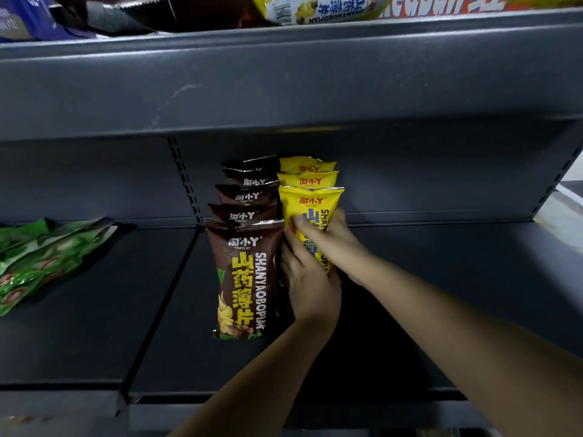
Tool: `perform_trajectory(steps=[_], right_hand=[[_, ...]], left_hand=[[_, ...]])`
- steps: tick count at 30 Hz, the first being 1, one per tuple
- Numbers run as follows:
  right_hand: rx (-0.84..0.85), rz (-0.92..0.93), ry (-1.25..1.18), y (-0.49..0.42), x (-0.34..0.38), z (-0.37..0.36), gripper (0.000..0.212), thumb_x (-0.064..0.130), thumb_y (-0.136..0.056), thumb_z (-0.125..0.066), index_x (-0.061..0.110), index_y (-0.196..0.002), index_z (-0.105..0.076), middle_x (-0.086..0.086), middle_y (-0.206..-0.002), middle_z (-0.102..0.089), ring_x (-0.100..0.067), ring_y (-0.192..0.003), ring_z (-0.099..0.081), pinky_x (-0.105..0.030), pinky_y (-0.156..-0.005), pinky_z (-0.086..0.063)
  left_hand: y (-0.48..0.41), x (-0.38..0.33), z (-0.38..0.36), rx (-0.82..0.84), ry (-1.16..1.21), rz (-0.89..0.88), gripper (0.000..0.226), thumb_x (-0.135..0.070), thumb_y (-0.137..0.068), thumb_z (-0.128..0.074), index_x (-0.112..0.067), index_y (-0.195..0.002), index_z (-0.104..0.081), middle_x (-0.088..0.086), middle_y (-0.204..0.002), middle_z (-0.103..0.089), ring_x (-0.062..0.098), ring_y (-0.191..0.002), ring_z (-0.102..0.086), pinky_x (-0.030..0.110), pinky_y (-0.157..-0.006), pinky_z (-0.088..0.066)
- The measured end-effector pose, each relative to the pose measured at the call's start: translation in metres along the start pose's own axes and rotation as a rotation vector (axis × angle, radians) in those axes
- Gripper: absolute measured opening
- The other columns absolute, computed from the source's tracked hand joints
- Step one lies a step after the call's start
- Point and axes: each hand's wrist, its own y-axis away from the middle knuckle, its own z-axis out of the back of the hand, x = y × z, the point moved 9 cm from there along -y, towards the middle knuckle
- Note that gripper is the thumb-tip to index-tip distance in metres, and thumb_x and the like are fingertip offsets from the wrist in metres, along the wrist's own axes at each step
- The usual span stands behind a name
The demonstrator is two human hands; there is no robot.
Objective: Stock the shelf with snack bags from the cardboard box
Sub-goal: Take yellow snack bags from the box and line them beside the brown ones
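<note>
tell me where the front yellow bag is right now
In the head view the front yellow bag stands mid-shelf, just right of the brown bag row, held between the left hand and right hand.

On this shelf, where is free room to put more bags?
Bare shelf lies right of the yellow bags, and between the brown bags and the green bags. Crowded where left hand and right hand hold the front yellow bag.

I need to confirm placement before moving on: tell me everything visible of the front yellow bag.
The front yellow bag is a glossy pouch with a crimped top seal, red logo and blue lettering. It stands upright on the dark shelf, ahead of two more yellow bags, beside the brown bags. The left hand grips its lower part; the right hand wraps its middle, slightly blurred.
</note>
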Motion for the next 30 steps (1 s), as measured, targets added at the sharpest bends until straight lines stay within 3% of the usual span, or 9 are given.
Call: perform_trajectory(steps=[2,5,10,12,14,17,23,27,30], right_hand=[[0.071,0.042,0.045,0.004,-0.004,-0.002,0.065,0.031,-0.080,-0.074,0.015,-0.132,-0.038,-0.007,-0.135,-0.043,-0.019,-0.129,-0.045,-0.038,-0.109,-0.039],[0.088,0.054,0.106,0.003,-0.005,-0.002,0.067,0.035,-0.080,-0.073,0.014,-0.134,-0.039,-0.002,-0.134,-0.040,-0.016,-0.128,-0.044,-0.028,-0.103,-0.039],[0.057,0.020,0.141,-0.003,-0.010,-0.002,0.068,0.040,-0.080,-0.072,0.008,-0.133,-0.043,-0.009,-0.132,-0.050,-0.021,-0.124,-0.051,-0.040,-0.104,-0.044],[0.062,0.017,0.161,-0.001,-0.012,-0.002,0.067,0.042,-0.081,-0.071,0.008,-0.132,-0.046,-0.007,-0.130,-0.051,-0.020,-0.124,-0.051,-0.038,-0.104,-0.044],[0.086,0.044,0.196,0.004,-0.010,-0.002,0.063,0.040,-0.082,-0.070,0.010,-0.132,-0.048,-0.003,-0.129,-0.050,-0.017,-0.123,-0.050,-0.034,-0.104,-0.043],[0.146,0.070,0.224,0.012,-0.012,-0.005,0.053,0.033,-0.085,-0.069,0.009,-0.129,-0.053,-0.011,-0.127,-0.058,-0.022,-0.121,-0.055,-0.040,-0.102,-0.046],[0.098,0.090,0.328,0.028,-0.009,0.000,0.046,0.035,-0.091,-0.060,0.009,-0.128,-0.056,-0.013,-0.125,-0.060,-0.024,-0.116,-0.058,-0.038,-0.098,-0.047],[0.016,0.049,0.435,0.038,-0.014,0.017,0.051,0.044,-0.089,-0.060,0.007,-0.124,-0.055,-0.015,-0.125,-0.056,-0.028,-0.120,-0.052,-0.036,-0.099,-0.044],[-0.027,0.004,0.455,0.049,-0.020,0.034,0.055,0.044,-0.091,-0.056,0.008,-0.132,-0.049,-0.015,-0.134,-0.048,-0.029,-0.128,-0.045,-0.031,-0.104,-0.036]], left_hand=[[0.000,-0.001,0.000,0.000,-0.023,-0.017,0.100,-0.017,-0.083,-0.061,-0.005,-0.147,0.015,0.015,-0.154,-0.001,0.029,-0.144,-0.004,0.040,-0.119,-0.010],[0.001,-0.004,0.000,0.006,0.003,-0.010,0.100,-0.014,-0.084,-0.060,-0.003,-0.146,0.017,0.017,-0.154,0.001,0.031,-0.144,-0.002,0.039,-0.119,-0.009],[0.004,-0.003,0.003,0.027,-0.077,0.007,0.110,-0.028,-0.083,-0.067,0.000,-0.145,0.019,0.019,-0.155,0.004,0.030,-0.146,0.000,0.038,-0.120,-0.011],[0.008,-0.001,0.004,0.067,-0.109,0.007,0.112,-0.035,-0.083,-0.066,0.000,-0.145,0.020,0.018,-0.156,0.005,0.029,-0.146,0.000,0.038,-0.120,-0.013],[0.011,0.002,0.003,0.110,-0.074,0.008,0.110,-0.031,-0.085,-0.065,0.000,-0.144,0.022,0.017,-0.156,0.003,0.029,-0.146,-0.001,0.038,-0.119,-0.014],[0.009,0.004,0.001,0.148,-0.020,0.028,0.106,-0.019,-0.086,-0.063,0.004,-0.142,0.024,0.021,-0.155,0.001,0.031,-0.145,-0.002,0.038,-0.120,-0.011],[0.009,0.003,0.002,0.121,-0.032,0.052,0.093,-0.023,-0.093,-0.052,0.003,-0.143,0.022,0.022,-0.154,-0.003,0.032,-0.145,-0.006,0.039,-0.119,-0.011],[0.022,-0.010,0.007,0.088,-0.150,-0.109,0.087,-0.018,-0.094,-0.049,0.009,-0.143,0.018,0.026,-0.154,0.009,0.034,-0.146,0.006,0.037,-0.121,-0.003],[0.047,-0.026,0.006,0.020,-0.219,-0.233,0.080,-0.016,-0.093,-0.044,0.009,-0.143,0.013,0.026,-0.154,0.012,0.034,-0.145,0.011,0.037,-0.121,0.004]])
